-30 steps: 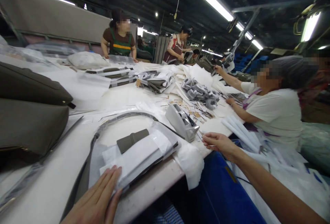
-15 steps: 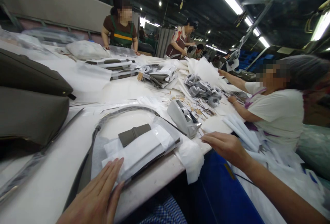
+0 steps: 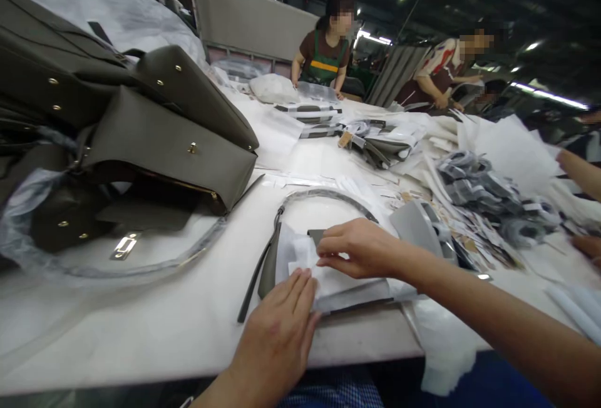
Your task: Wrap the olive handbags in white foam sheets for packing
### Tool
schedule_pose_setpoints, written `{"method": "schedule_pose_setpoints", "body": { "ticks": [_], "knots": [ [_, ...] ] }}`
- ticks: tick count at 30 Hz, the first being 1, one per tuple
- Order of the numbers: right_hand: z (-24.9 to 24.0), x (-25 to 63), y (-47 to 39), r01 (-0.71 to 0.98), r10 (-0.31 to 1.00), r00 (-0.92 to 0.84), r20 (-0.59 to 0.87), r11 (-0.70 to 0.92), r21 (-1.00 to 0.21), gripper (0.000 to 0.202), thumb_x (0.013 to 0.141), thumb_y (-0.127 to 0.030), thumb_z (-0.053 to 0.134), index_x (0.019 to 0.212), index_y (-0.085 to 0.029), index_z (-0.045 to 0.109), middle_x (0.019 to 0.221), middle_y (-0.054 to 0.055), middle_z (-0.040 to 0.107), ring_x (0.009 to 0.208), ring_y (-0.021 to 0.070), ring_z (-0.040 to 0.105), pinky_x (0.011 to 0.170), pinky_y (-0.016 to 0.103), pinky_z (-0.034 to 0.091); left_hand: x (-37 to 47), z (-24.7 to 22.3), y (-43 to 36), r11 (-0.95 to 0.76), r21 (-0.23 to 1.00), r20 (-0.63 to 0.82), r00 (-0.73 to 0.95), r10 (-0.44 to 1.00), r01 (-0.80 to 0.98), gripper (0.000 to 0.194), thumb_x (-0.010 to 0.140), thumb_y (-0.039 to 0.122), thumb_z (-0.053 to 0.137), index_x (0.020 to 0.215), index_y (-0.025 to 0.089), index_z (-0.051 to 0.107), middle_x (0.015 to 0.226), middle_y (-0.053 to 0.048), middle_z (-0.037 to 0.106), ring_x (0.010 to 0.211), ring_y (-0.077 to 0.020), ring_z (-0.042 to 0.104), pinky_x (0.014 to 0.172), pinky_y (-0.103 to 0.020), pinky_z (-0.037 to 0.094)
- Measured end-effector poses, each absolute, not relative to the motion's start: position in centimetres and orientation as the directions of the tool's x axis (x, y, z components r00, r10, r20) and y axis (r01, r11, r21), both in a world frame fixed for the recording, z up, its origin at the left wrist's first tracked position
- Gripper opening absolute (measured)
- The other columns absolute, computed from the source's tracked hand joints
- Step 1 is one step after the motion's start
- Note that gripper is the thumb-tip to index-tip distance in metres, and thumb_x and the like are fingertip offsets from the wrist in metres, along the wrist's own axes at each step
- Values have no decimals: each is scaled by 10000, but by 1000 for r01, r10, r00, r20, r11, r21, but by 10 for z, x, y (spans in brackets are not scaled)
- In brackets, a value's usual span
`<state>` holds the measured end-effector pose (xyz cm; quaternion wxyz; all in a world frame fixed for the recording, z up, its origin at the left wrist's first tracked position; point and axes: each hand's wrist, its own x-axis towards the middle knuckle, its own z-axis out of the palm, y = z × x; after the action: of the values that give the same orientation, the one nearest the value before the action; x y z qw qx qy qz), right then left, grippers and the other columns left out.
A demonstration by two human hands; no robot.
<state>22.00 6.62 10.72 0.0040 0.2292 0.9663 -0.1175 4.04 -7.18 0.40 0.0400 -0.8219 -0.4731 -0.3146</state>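
My left hand lies flat, fingers stretched, on white wrapping paper around a grey-green handbag piece. Close to those fingertips, my right hand is closed in a pinch over the same paper; what its fingertips hold is too small to make out. A plastic-wrapped handle arches from the far side of the wrapped piece. Partly behind my right forearm stands a grey tape dispenser.
Grey-green handbags are piled at the left, one with a wrapped strap looping over the table. Further back lie wrapped bags and plastic-covered grey rolls. Co-workers, one in a green apron, stand around the table.
My right hand has moved from beside the tape dispenser to the paper by my left fingertips. The left hand stays on the paper. The view has turned left, showing more handbags.
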Motion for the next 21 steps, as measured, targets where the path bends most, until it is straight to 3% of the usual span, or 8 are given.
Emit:
{"method": "schedule_pose_setpoints", "body": {
  "ticks": [6, 10, 16, 21],
  "knots": [
    [93, 167, 105, 361, 306, -890, -339, 926, -113, 78, 812, -202, 733, 754, -254, 723, 749, -19, 729, 692, 153, 629, 566, 251, 286, 39, 0, -71, -538, 279, 536, 336, 775, 796, 382, 989, 268, 443, 1308, 107, 579, 1360, -114, 616, 1266, -256, 575, 1014, -359, 540],
    [98, 146, 106, 316, 281, -835, -472, 949, 5, 102, 808, -189, 749, 721, -237, 724, 733, -4, 734, 640, 148, 614, 538, 272, 236, 36, 1, -68, -543, 339, 514, 332, 791, 769, 374, 963, 260, 472, 1294, 120, 578, 1339, -123, 625, 1239, -264, 588, 997, -357, 542],
    [95, 139, 108, 269, 254, -832, -492, 962, 42, 143, 815, -130, 728, 711, -228, 718, 718, 17, 732, 641, 156, 612, 577, 286, 282, 31, 7, -63, -514, 375, 429, 347, 834, 771, 331, 929, 263, 501, 1238, 174, 581, 1472, -173, 483, 1230, -311, 567, 899, -415, 567],
    [89, 133, 120, 297, 274, -819, -504, 954, 38, 167, 778, -329, 802, 705, -206, 716, 705, 49, 717, 699, 190, 626, 544, 281, 258, 31, 7, -61, -527, 354, 373, 401, 837, 773, 341, 964, 309, 473, 1266, 171, 554, 1439, -144, 531, 1233, -312, 545, 899, -428, 541]
  ]
}}
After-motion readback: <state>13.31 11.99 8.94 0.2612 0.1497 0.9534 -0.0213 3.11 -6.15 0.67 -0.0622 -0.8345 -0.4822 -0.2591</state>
